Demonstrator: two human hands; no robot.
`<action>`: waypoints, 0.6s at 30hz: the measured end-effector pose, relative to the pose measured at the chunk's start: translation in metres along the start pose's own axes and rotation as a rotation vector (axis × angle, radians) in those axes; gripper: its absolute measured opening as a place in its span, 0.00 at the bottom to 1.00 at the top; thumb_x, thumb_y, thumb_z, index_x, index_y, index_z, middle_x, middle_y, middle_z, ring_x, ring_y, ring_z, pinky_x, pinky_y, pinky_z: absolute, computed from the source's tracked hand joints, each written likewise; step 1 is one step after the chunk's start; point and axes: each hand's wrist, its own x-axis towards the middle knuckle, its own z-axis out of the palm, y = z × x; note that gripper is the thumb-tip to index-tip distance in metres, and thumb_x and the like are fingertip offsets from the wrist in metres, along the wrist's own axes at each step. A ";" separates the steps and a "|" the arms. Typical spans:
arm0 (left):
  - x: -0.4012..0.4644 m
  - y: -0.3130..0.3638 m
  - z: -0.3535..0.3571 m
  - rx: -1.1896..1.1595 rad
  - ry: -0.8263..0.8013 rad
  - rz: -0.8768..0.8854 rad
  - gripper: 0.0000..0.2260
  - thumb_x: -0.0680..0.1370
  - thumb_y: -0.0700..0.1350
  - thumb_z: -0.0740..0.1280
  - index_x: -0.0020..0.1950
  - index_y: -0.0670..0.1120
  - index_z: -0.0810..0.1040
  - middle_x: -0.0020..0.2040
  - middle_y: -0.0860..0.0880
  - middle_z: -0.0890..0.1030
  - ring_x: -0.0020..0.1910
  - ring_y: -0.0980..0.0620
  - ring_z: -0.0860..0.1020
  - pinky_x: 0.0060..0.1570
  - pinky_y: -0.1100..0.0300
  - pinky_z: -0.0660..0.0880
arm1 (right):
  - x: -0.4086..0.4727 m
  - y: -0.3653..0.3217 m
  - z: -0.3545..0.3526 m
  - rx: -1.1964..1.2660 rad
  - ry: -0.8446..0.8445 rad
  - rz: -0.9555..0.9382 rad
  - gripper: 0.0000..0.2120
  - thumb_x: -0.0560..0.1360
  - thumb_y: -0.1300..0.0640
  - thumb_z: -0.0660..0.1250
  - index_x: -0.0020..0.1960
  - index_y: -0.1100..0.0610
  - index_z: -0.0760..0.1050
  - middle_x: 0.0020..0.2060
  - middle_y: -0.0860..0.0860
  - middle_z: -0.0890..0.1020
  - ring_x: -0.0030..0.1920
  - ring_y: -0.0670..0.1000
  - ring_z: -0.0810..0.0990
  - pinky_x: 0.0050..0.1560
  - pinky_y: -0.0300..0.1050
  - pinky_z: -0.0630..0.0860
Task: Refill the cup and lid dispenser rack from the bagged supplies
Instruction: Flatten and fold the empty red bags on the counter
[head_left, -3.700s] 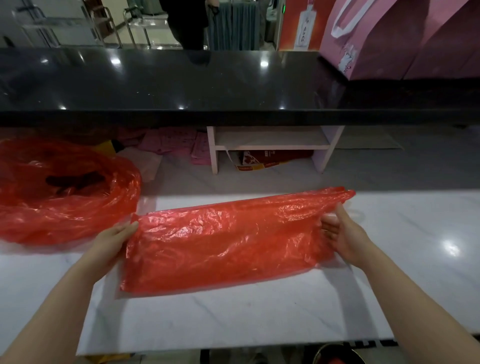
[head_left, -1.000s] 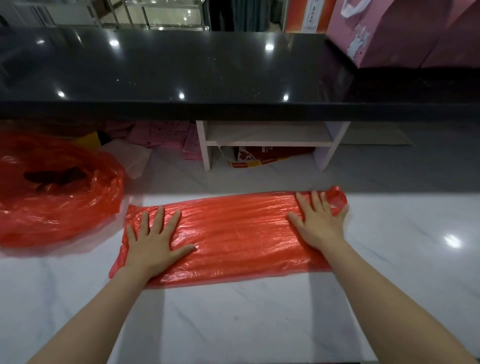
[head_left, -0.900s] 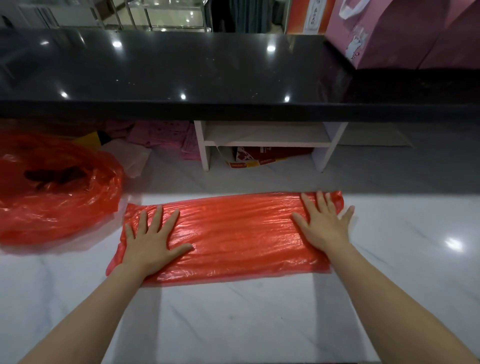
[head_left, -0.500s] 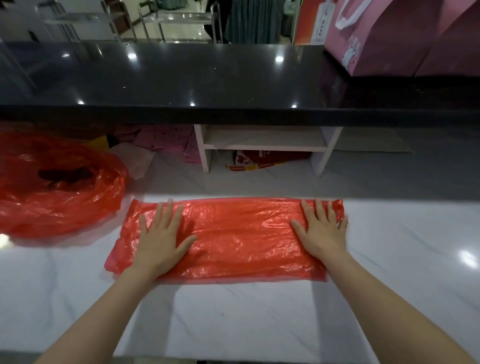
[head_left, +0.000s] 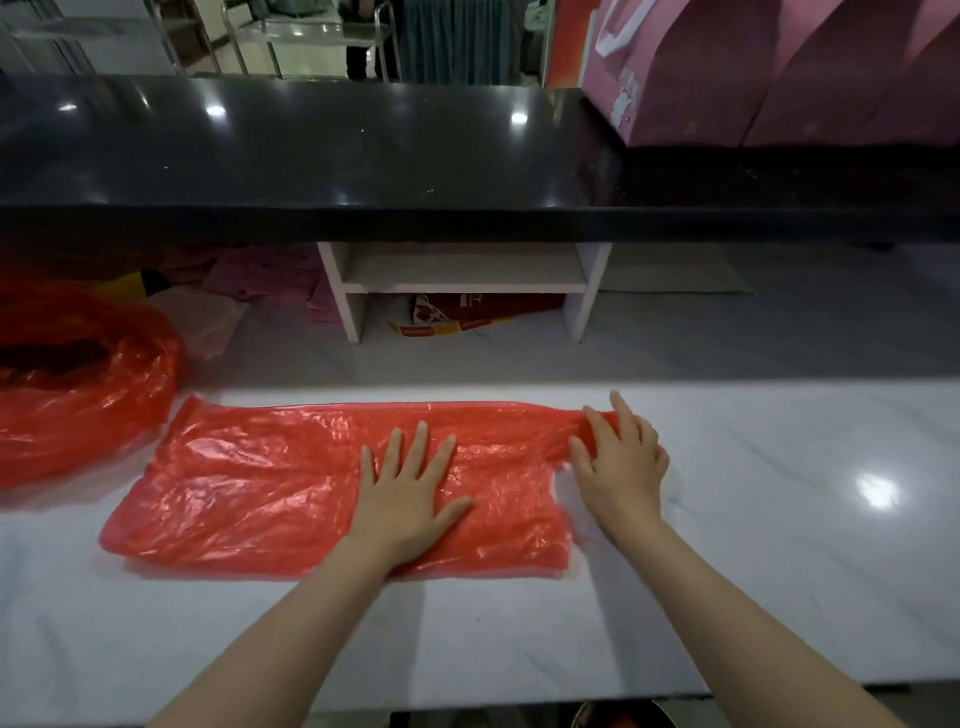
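An empty red plastic bag (head_left: 260, 483) lies flattened on the white marble counter (head_left: 779, 545), its long side running left to right. My left hand (head_left: 410, 493) rests palm down on the bag's right half, fingers spread. My right hand (head_left: 618, 462) sits at the bag's right end, its slightly bent fingers lying over the narrow upper strip there. Neither hand lifts the bag. No cups, lids or dispenser rack show in this view.
A larger bunched red bag (head_left: 78, 395) sits at the counter's left, close to the flat bag's corner. A black raised counter (head_left: 363, 156) overhangs the back, with pink paper bags (head_left: 779, 67) on it. A low white shelf (head_left: 467, 270) stands beneath.
My left hand slid from the bag's left end to its right half. My right hand stayed at the right end, with its fingers now bent over the narrow strip.
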 end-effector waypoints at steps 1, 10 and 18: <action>0.000 0.000 0.000 -0.007 -0.004 0.001 0.36 0.66 0.76 0.31 0.70 0.63 0.27 0.74 0.51 0.30 0.75 0.43 0.33 0.68 0.39 0.30 | 0.000 0.003 -0.001 0.020 0.006 0.098 0.20 0.79 0.45 0.58 0.69 0.47 0.70 0.75 0.51 0.61 0.72 0.58 0.57 0.68 0.60 0.58; 0.000 0.001 -0.003 0.000 -0.019 0.001 0.35 0.68 0.75 0.35 0.69 0.63 0.27 0.75 0.51 0.30 0.75 0.44 0.32 0.68 0.40 0.31 | 0.019 -0.004 -0.014 0.344 -0.003 0.360 0.23 0.73 0.53 0.71 0.65 0.51 0.69 0.54 0.53 0.79 0.56 0.57 0.75 0.55 0.52 0.73; 0.000 0.000 -0.004 -0.001 -0.038 0.001 0.35 0.67 0.76 0.34 0.69 0.64 0.26 0.74 0.51 0.29 0.75 0.44 0.32 0.68 0.40 0.30 | 0.052 -0.020 -0.045 0.888 -0.244 0.654 0.03 0.67 0.64 0.68 0.36 0.60 0.75 0.37 0.61 0.81 0.39 0.60 0.82 0.46 0.55 0.81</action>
